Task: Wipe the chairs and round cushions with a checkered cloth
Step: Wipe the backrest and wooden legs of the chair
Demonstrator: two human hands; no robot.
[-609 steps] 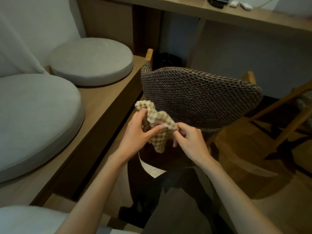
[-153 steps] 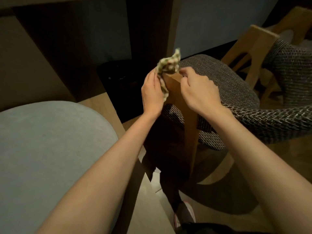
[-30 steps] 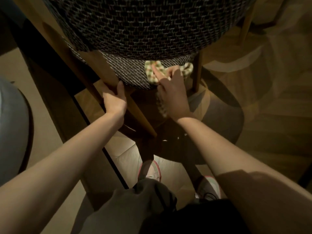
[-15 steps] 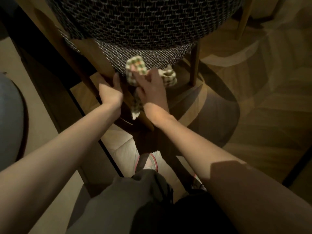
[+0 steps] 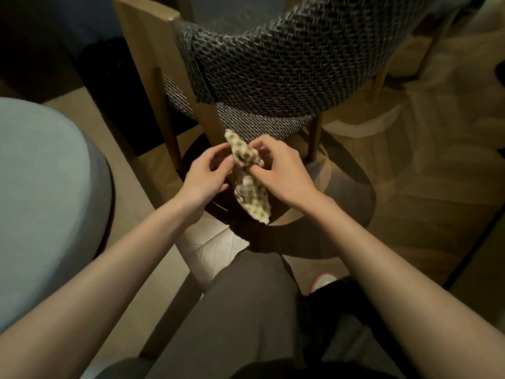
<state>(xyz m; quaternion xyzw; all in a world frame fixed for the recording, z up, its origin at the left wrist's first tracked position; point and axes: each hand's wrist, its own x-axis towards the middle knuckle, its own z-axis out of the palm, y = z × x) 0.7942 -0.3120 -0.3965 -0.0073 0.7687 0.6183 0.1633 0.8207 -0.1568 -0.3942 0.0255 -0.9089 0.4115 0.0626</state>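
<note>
Along the left edge of the frame sits a pale round cushion (image 5: 41,201) on a wooden bench (image 5: 136,187). Upper centre stands the chair (image 5: 287,64), its dark woven backrest curving over a woven seat between light wooden legs. Just below it, mid-frame, the right hand (image 5: 281,170) grasps the bunched checkered cloth (image 5: 252,195) in curled fingers, while the left hand (image 5: 203,176) pinches its upper edge. The cloth's tail dangles between them.

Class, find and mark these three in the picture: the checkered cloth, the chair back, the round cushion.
checkered cloth (image 5: 254,201): head view, on its hanging lower fold.
chair back (image 5: 287,58): head view, middle of the woven panel.
round cushion (image 5: 41,201): head view, on its top face.
</note>
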